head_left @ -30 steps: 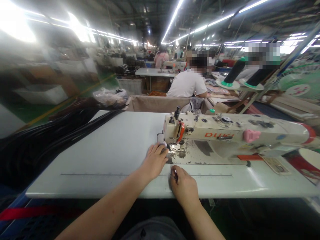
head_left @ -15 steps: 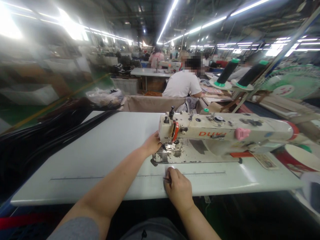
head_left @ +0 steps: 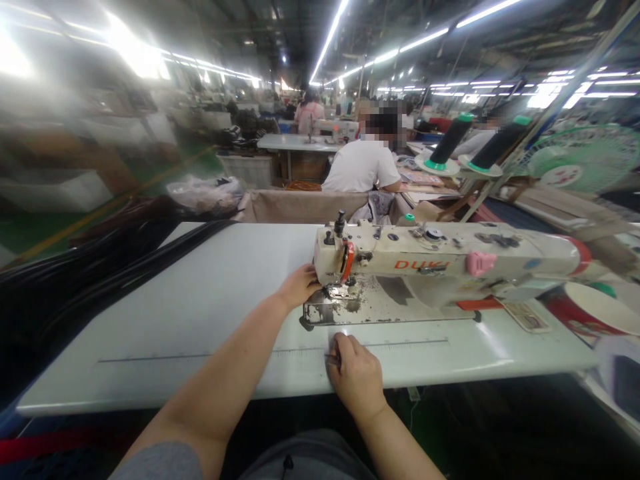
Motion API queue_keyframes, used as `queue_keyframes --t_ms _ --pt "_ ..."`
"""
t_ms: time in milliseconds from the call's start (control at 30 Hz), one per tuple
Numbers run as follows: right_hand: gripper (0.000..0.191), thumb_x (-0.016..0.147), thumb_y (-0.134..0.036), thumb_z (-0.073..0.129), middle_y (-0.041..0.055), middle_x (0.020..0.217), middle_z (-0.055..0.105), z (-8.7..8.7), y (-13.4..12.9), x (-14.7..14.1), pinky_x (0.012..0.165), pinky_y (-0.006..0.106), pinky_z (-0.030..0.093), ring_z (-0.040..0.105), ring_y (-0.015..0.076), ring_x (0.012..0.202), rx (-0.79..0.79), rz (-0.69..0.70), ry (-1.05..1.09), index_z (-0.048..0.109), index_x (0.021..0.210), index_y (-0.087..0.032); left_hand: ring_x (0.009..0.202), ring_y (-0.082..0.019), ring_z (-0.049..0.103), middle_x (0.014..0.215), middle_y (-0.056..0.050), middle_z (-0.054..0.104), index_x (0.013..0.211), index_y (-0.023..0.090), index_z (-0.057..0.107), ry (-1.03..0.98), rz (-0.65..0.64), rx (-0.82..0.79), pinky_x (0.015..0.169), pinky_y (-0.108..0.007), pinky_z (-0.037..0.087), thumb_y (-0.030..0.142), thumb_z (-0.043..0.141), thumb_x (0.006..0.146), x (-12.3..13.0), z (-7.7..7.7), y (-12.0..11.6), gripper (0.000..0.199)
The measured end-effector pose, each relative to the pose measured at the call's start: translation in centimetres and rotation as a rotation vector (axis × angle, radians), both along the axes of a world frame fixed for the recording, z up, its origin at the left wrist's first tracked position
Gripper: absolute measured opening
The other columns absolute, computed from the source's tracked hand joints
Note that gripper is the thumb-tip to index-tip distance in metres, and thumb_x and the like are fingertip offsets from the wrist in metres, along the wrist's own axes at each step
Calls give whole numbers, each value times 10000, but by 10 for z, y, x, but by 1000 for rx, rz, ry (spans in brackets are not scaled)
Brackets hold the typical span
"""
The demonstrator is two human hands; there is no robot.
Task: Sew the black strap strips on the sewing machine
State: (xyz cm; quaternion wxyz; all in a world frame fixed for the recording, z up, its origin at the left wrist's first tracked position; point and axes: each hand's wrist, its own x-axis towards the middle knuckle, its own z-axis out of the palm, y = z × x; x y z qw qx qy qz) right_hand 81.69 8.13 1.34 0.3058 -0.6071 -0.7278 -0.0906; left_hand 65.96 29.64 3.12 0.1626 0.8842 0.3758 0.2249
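Note:
The sewing machine [head_left: 425, 257], cream with an orange stripe on its head, stands on a white table [head_left: 240, 287]. My left hand [head_left: 299, 287] reaches to the left side of the machine head, beside the needle area. Its fingertips are hidden by the head, so I cannot make out what they hold. My right hand [head_left: 356, 370] rests near the table's front edge, in front of the machine bed. Its fingers are closed around a small dark metal tool [head_left: 331, 360] whose tip points left; most of it is hidden in the hand.
Long black strips [head_left: 125, 287] lie over the table's left end. A printed ruler line [head_left: 150, 360] runs along the front. Behind are a fabric-lined bin [head_left: 300, 207] and a person in white [head_left: 360, 165]. Black thread cones [head_left: 450, 143] and a green fan [head_left: 585, 163] stand right.
The view has shifted slightly, so everything appears a little further left. Both hands keep nearly the same places, the left at the machine head and the right on the table with its tool.

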Motion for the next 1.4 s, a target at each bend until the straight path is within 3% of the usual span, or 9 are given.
queue_keyframes --t_ms 200,667,933,1200,1400 --pt "160 901 -118 515 22 779 625 -2 -1 0 618 309 337 537 177 636 -2 1 0 619 1002 -186 977 -222 688 976 -38 774 916 238 807 -15 65 -6 960 -377 524 241 756 863 -10 4 -23 74" --pt "155 896 -118 513 18 786 630 1 0 -1 629 308 338 550 182 646 -27 2 8 614 983 -196 964 -195 665 969 -46 716 910 215 793 -52 286 -85 917 -324 530 140 718 869 1 6 -57 114" --pt "133 894 -122 521 11 778 626 1 0 -1 620 312 329 542 176 632 -51 -5 22 613 942 -205 909 -149 695 1048 -41 702 964 196 772 -109 410 -263 839 -254 548 128 721 860 15 6 -86 134" --pt "135 882 -127 529 18 784 637 3 0 0 623 291 352 560 171 644 -51 8 61 620 957 -194 886 -145 698 1105 -67 689 983 191 749 -78 440 -292 854 -247 559 189 727 852 30 8 -100 133" --pt "199 895 -110 495 34 838 685 5 2 5 690 275 441 639 182 729 -70 41 241 637 1009 -191 860 -191 699 1036 -100 686 947 182 733 -12 416 -228 831 -285 563 204 655 864 35 12 -106 116"
